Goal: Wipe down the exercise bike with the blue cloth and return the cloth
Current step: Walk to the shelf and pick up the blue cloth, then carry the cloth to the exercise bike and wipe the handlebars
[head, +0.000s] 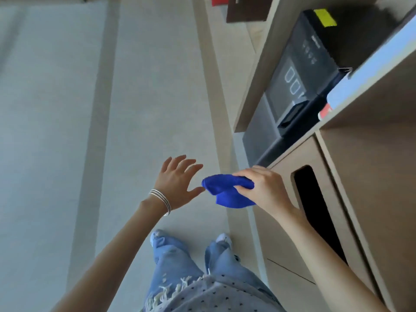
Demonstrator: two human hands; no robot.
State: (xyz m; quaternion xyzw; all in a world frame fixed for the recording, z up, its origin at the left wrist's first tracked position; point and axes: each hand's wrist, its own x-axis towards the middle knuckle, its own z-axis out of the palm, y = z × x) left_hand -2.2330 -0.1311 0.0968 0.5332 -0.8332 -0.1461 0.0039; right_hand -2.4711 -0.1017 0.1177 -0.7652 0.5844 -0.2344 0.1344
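We see the blue cloth (225,192) at centre frame, bunched. The right hand (266,190) grasps it, fingers curled over its top and thumb under.

The left hand (177,182) is at centre left, released, with fingers spread. Its thumb tip is just beside the cloth's left edge; we cannot tell whether they touch. Silver bangles (161,199) sit on the left wrist.

At right is a wooden cabinet (371,176) with a dark slot (315,210). At upper right a black unit (304,70) sits on its shelf, with pale outlined digits that look like "00". The smaller marks are too blurred to read. A yellow sticker (325,18) sits at its top, with no text that we can read.
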